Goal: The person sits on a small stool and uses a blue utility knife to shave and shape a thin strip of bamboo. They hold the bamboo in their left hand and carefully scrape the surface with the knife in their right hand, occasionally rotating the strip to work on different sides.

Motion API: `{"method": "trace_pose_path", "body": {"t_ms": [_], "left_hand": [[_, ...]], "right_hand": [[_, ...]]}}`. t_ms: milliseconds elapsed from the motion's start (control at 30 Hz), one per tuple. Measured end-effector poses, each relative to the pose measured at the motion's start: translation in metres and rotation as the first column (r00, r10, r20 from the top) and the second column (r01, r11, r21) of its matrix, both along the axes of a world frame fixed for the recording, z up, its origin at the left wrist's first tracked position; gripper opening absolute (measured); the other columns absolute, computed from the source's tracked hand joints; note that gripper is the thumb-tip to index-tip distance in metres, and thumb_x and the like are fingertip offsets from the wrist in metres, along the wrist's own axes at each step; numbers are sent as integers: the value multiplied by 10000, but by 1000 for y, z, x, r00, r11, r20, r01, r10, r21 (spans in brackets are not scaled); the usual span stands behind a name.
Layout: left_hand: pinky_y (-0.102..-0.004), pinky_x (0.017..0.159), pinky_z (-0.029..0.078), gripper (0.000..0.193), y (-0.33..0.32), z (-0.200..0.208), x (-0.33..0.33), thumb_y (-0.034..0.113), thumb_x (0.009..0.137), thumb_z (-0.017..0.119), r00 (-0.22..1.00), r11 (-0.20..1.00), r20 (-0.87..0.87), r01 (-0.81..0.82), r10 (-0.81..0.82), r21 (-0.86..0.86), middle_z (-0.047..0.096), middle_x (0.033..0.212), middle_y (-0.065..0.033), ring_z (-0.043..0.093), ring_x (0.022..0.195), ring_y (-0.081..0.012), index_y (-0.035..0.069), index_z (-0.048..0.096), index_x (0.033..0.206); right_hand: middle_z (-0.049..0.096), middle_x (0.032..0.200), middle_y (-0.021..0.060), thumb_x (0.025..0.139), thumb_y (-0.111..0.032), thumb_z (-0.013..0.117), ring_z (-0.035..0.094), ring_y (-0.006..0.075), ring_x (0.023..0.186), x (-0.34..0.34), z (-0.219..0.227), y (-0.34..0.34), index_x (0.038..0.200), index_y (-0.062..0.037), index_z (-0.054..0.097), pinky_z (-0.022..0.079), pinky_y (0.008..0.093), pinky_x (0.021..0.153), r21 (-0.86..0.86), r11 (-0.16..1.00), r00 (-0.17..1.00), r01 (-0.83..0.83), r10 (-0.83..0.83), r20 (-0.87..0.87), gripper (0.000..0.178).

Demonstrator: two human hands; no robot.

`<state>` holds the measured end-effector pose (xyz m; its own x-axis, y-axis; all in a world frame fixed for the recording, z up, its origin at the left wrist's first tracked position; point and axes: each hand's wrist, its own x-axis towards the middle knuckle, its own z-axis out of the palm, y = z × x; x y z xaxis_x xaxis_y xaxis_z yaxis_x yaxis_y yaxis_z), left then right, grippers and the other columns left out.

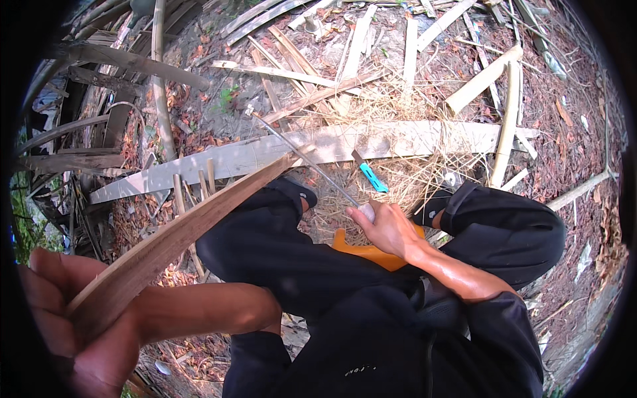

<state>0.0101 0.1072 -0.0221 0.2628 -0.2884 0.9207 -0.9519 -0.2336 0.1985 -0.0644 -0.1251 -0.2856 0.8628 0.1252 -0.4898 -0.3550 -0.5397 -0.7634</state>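
Observation:
My left hand (86, 325), at the lower left, is wrapped round one end of a long split wooden strip (179, 215). The strip slants up and away to the right. My right hand (387, 229) grips a long thin metal tool (302, 151) by its pale handle; whether it is a rod or a blade seen edge-on, I cannot tell. The tool points to the far left, and its shaft passes near the strip's far end. A turquoise-handled knife (373, 178) lies between my feet, its blade toward the long flat board (245, 154).
Straw-like shavings (424, 149) cover part of the board and ground. Split strips (361, 43) and thick bamboo pieces (484, 79) lie beyond it. A wood pile (79, 126) stands at the left. Part of an orange plastic seat (371, 254) shows between my legs.

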Motion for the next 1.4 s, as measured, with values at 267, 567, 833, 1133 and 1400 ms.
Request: {"method": "trace_pose_path", "body": {"t_ms": [267, 567, 833, 1133, 1400], "left_hand": [[-291, 518, 488, 302, -39, -5, -2, 78, 767, 500, 594, 706, 416, -680, 689, -198, 419, 517, -80, 395, 453, -147, 6, 345, 518], [-239, 444, 223, 261, 1, 1, -7, 132, 668, 426, 998, 952, -54, 15, -33, -307, 204, 486, 19, 274, 453, -109, 167, 221, 509], [-183, 436, 215, 270, 12, -1, -23, 146, 718, 457, 985, 939, 22, -156, 171, -307, 201, 501, 58, 276, 459, -58, 189, 257, 543], [-294, 575, 492, 212, 36, 12, -23, 103, 705, 630, 957, 977, -211, 212, -200, 33, 358, 546, 43, 475, 543, -107, 98, 419, 683], [-259, 527, 453, 216, 49, 14, -23, 110, 685, 575, 989, 998, -132, 69, -66, 15, 339, 530, 64, 408, 480, -69, 136, 383, 588]], "right_hand": [[412, 442, 12, 921, -614, 435, 402, 104, 308, 28, 13, -26, 716, -53, 505, 346, 273, 338, 347, 933, 904, 89, 70, -421, 601], [416, 488, 43, 941, -528, 480, 414, 141, 364, 16, 30, -24, 717, -32, 494, 372, 291, 387, 386, 917, 982, 104, -33, -186, 544], [585, 559, 206, 929, -448, 540, 632, 323, 551, 8, 69, -2, 785, 55, 638, 491, 413, 575, 318, 946, 947, 56, -152, 284, 532], [581, 571, 223, 929, -505, 496, 601, 392, 555, 21, 35, -20, 765, 65, 649, 480, 449, 601, 98, 995, 987, 4, 12, -158, 612], [477, 516, 166, 942, -536, 457, 500, 246, 469, 17, 91, -4, 660, 35, 544, 414, 385, 512, 432, 902, 928, -18, -146, 343, 642]]}}
